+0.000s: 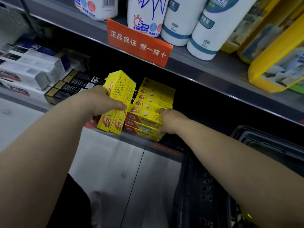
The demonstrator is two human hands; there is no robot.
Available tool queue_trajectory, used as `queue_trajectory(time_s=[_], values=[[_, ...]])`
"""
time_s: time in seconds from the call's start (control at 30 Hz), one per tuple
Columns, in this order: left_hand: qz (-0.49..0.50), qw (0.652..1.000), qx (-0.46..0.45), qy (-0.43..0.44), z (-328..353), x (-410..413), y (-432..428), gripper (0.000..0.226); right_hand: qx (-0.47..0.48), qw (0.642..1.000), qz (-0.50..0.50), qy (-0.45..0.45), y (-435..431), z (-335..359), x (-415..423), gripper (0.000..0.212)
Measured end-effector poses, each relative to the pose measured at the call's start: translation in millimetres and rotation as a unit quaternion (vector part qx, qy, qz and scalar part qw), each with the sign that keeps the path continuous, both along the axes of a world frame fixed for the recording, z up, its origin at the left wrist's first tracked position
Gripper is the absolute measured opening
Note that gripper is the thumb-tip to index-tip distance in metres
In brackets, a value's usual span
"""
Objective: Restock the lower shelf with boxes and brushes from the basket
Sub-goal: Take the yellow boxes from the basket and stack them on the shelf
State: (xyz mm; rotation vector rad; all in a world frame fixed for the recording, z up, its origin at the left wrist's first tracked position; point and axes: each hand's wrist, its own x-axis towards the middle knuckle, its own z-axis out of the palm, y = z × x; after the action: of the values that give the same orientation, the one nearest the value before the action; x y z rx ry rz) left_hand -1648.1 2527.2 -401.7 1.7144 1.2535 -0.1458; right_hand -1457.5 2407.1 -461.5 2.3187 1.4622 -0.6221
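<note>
Under the bottle shelf, lower shelf (131, 139) carries a stack of yellow boxes (153, 102) at its front edge. Black basket (202, 191) sits on the floor at the shelf's right. Left hand (98, 101) is wrapped round upright yellow boxes (118, 96), thumb across their face, just left of the stack. Right hand (171, 120) rests against the stack's right end, fingers curled onto it, gripping nothing clearly.

White bottles (177, 22) and an orange sign (138, 41) sit above.
</note>
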Motion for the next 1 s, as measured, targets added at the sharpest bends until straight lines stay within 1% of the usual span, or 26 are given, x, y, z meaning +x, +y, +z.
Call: queue_trajectory(time_s=[0.1,0.17,0.2,0.27,0.3,0.37,0.43,0.47,0.53,0.6,0.7,0.77,0.83,0.9,0.93,0.97,1.0], values=[[-0.008,1.000,-0.009,-0.011,0.0,2.1,-1.5,0.081,-0.007,1.000,-0.003,0.006,2.1,0.6,-0.8,0.071],[-0.008,0.999,-0.027,-0.029,-0.2,3.1,-3.0,0.076,-0.013,1.000,-0.014,0.017,2.3,2.4,-0.6,0.075],[-0.005,0.998,-0.037,-0.043,0.3,3.8,-4.3,0.068,-0.017,0.999,-0.028,0.028,2.0,4.6,-0.3,0.081],[0.005,0.996,-0.048,-0.069,0.7,5.7,-6.4,0.048,-0.007,0.996,-0.066,0.052,0.3,13.5,-1.4,0.100],[0.010,0.995,-0.057,-0.082,0.5,6.9,-7.4,0.040,0.027,0.994,-0.083,0.064,-1.1,20.5,-3.5,0.111],[0.016,0.990,-0.094,-0.103,1.6,8.9,-10.9,0.030,0.164,0.977,-0.078,0.108,-3.8,36.6,-9.3,0.126],[-0.004,0.984,-0.138,-0.115,3.0,10.6,-14.2,0.040,0.285,0.943,-0.015,0.171,-6.8,51.2,-15.4,0.130],[-0.022,0.980,-0.158,-0.118,4.6,11.3,-15.3,0.046,0.315,0.927,0.012,0.205,-8.5,56.5,-18.1,0.129],[-0.051,0.969,-0.207,-0.128,10.5,11.7,-17.5,0.055,0.335,0.903,0.031,0.268,-11.3,62.6,-21.5,0.129],[-0.063,0.957,-0.252,-0.126,16.4,12.0,-19.3,0.058,0.342,0.888,0.031,0.306,-13.6,65.3,-20.9,0.126],[-0.050,0.961,-0.252,-0.100,20.4,12.2,-22.5,0.055,0.363,0.882,0.037,0.299,-15.3,66.4,-15.8,0.111],[-0.002,0.965,-0.242,-0.106,19.3,12.0,-20.7,0.061,0.364,0.887,0.041,0.281,-16.3,63.5,-9.5,0.090],[0.080,0.965,-0.210,-0.135,11.1,13.0,-12.9,0.069,0.334,0.908,0.018,0.251,-17.9,59.2,0.4,0.059],[0.178,0.953,-0.176,-0.169,3.9,14.1,-5.4,0.079,0.289,0.932,-0.036,0.214,-19.4,54.6,13.9,0.041],[0.210,0.944,-0.172,-0.190,1.6,15.0,-3.7,0.082,0.277,0.937,-0.076,0.198,-19.5,51.7,21.3,0.038],[0.228,0.938,-0.171,-0.200,-0.9,16.6,-3.4,0.083,0.267,0.940,-0.118,0.175,-18.6,49.2,27.6,0.041],[0.230,0.935,-0.177,-0.202,-3.1,18.5,-5.6,0.084,0.255,0.945,-0.150,0.141,-16.9,46.1,32.6,0.049]])
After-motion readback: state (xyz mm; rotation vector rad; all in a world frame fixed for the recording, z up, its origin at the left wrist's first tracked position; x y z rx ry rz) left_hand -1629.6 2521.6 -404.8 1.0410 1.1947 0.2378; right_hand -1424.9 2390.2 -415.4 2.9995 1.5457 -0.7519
